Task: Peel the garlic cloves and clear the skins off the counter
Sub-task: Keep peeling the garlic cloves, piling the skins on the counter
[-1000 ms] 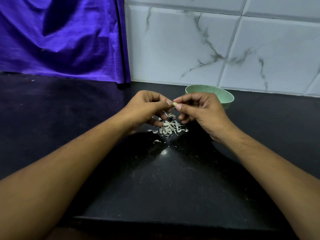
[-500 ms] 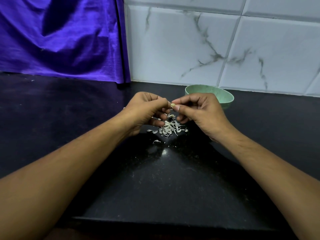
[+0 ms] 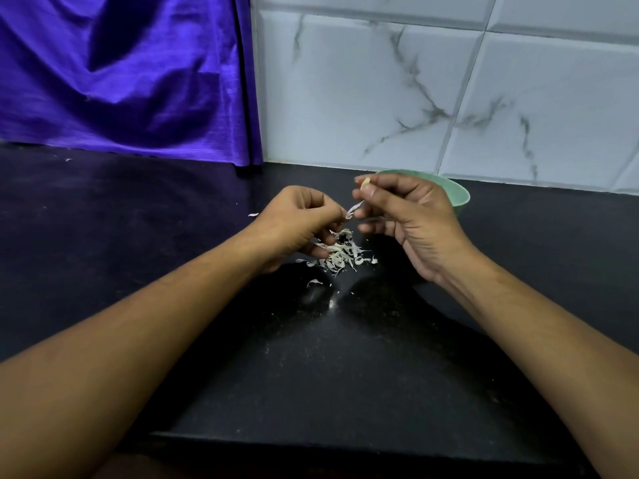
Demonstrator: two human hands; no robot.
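We see the dark surface (image 3: 345,357) filling most of the view, with a purple cloth (image 3: 121,74) hanging behind it on the left and a marbled tile wall (image 3: 380,91) behind it on the right; both forearms reach in from the bottom corners and meet near the middle.

The right hand (image 3: 411,216) is raised just in front of a green bowl (image 3: 461,197), whose inside we cannot see; the left hand (image 3: 297,223) sits lower and close beside it, above a pile of skins (image 3: 340,254) lying on the surface; a few stray skins (image 3: 313,282) lie just outside the pile, and one (image 3: 253,214) lies further left.

The left grip is narrow, thumb and fingertip pinching a strip of skin (image 3: 353,209) that runs up toward the right thumb; whether it has come free we cannot tell.

The right grip is narrow too, pinching the garlic clove (image 3: 365,182) at its fingertips, above the pile.

We judge the peeling well along, given the heap of skins; this clove looks nearly bare; we see no other unpeeled cloves, though the bowl may hide some; clearing the skins off the surface has not begun.
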